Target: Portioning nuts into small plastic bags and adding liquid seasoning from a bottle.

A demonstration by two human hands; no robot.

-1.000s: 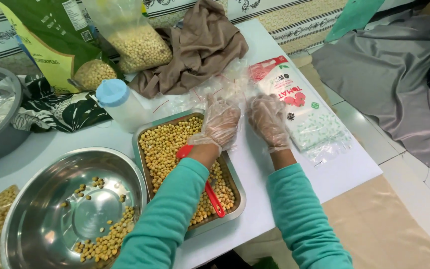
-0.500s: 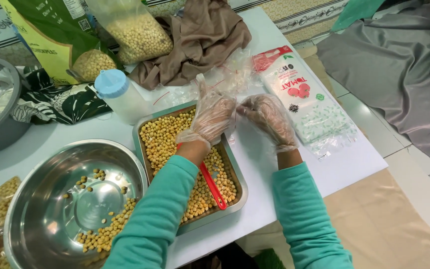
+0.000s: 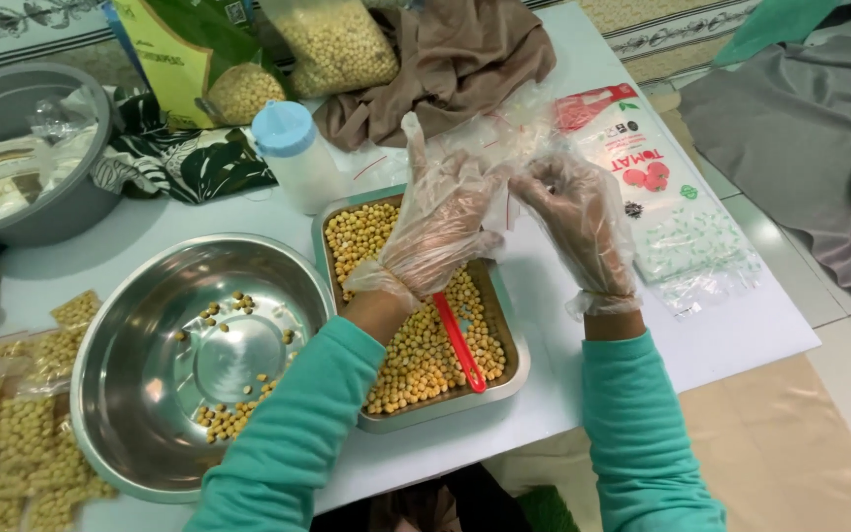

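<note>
Both my hands wear loose clear plastic gloves. My left hand hovers over a rectangular metal tray filled with yellow beans, its fingers apart. My right hand is beside it, just right of the tray, its fingers pinched. Between them they hold a small clear plastic bag by its mouth. A red scoop handle lies in the beans under my left wrist.
A large steel bowl with several beans sits left of the tray. Small filled bean packets lie at far left. A blue-capped white bottle, brown cloth, bean bags, a grey basin and a printed pouch ring the table.
Both hands have lifted slightly from the tray and drawn together around the clear bag; the camera view shifted a little to the right.
</note>
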